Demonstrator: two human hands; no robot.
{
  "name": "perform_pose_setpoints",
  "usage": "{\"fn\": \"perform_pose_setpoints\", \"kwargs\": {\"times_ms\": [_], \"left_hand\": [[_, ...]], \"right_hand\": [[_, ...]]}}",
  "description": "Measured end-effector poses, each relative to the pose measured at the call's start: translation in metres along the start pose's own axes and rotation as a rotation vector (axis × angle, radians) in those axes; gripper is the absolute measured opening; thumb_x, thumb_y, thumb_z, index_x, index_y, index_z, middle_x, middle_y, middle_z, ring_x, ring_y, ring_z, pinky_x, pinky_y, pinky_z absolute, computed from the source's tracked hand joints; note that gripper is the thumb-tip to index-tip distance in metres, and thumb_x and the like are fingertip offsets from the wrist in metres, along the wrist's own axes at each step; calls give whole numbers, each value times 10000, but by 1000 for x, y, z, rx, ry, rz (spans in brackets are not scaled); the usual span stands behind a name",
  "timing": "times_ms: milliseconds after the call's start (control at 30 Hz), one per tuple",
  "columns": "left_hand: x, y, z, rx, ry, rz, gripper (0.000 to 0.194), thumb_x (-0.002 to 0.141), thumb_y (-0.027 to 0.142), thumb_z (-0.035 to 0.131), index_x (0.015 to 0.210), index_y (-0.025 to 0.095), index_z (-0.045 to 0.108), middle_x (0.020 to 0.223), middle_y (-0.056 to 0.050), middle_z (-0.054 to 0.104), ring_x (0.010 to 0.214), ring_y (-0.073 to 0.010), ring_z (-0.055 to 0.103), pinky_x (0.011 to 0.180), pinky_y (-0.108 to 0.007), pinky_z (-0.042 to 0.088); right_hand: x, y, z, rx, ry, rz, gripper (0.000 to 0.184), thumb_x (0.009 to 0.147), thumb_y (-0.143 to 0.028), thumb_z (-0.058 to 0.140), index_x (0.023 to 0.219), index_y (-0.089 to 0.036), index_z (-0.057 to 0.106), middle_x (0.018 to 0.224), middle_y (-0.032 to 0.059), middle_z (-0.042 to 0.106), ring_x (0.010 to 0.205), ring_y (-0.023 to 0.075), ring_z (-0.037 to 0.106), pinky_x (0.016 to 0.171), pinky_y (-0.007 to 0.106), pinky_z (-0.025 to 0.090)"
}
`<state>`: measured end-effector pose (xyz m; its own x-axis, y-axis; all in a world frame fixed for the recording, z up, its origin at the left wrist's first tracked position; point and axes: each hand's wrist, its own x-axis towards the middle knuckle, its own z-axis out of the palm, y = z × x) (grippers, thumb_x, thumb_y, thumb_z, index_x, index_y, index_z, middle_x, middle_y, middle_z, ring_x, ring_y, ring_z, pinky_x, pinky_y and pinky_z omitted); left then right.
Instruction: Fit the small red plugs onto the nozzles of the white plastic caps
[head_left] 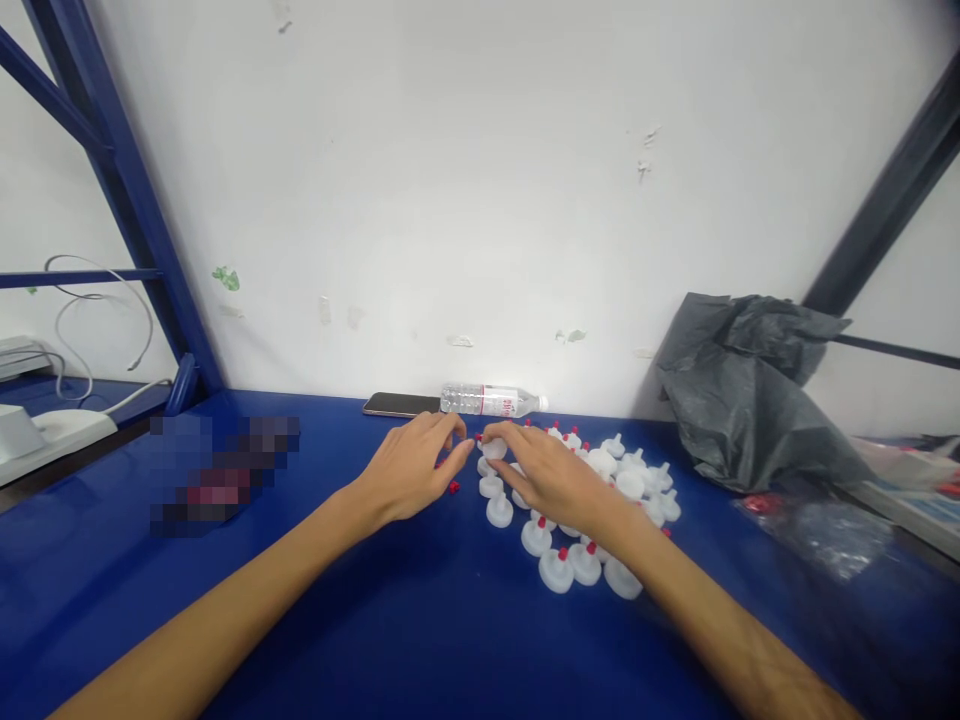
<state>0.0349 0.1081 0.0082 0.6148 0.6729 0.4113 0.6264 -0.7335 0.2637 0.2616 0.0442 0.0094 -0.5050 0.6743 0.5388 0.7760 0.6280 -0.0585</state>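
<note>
My right hand [551, 475] pinches a white funnel-shaped nozzle cap [493, 449] between thumb and fingers, its narrow end turned to the left. A small red tip cap [478, 439] shows at that end. The curled fingers of my left hand [412, 465] come together at this red tip; their exact contact is partly hidden. Just below the left fingers lie loose red tip caps [454, 487]. Under and around my right hand stand many white nozzle caps [499, 511]. Several wear red tips, as the front nozzle cap [556, 571] does; others at the right are bare.
A clear plastic bottle [491, 400] lies along the wall beside a dark phone [401, 404]. A grey plastic bag [742, 390] and a clear bag [840, 540] are at the right. On the left are a blurred-out patch [225, 475] and a blue metal frame [135, 190].
</note>
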Motion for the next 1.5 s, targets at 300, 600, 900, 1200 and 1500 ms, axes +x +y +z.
{"fn": "perform_pose_setpoints", "kwargs": {"times_ms": [300, 600, 900, 1200, 1500], "left_hand": [[-4, 5, 7, -90, -13, 180, 332, 1121, 374, 344, 928, 230, 573, 865, -8, 637, 802, -212, 568, 723, -351, 360], [6, 6, 8, -720, -14, 3, 465, 1050, 503, 398, 677, 229, 362, 639, 63, 355, 608, -133, 321, 607, -311, 258], [4, -5, -12, -516, 137, -85, 486, 1073, 477, 294, 645, 249, 287, 587, 53, 316, 555, -141, 324, 578, -318, 280], [5, -13, 1, 133, -68, -32, 168, 988, 215, 448, 965, 237, 612, 949, -50, 701, 931, -255, 634, 735, -356, 444], [5, -20, 6, 145, -132, -60, 306, 967, 202, 474, 1115, 204, 742, 1180, -120, 711, 1117, -303, 677, 840, -400, 529]], "right_hand": [[2, -6, -1, 57, 108, -90, 333, 974, -188, 655, 1247, -251, 476, 1129, 82, 763, 1028, 260, 774, 843, 408, 666], [15, -19, -9, -83, 226, -292, 114, 1012, -131, 588, 1071, -226, 563, 1029, 64, 782, 935, 215, 757, 843, 366, 638], [-7, 44, -35, -248, 220, 158, 150, 1012, -175, 535, 1063, -220, 668, 1082, 94, 780, 939, 259, 753, 819, 417, 625], [-8, 40, -13, -48, 3, 192, 312, 1066, -330, 503, 1198, -232, 768, 1282, 105, 791, 1268, 311, 698, 1126, 531, 542], [-16, 44, -3, -14, -157, 204, 372, 1085, -335, 425, 1262, -316, 752, 1328, 34, 782, 1370, 317, 643, 1178, 603, 493]]}}
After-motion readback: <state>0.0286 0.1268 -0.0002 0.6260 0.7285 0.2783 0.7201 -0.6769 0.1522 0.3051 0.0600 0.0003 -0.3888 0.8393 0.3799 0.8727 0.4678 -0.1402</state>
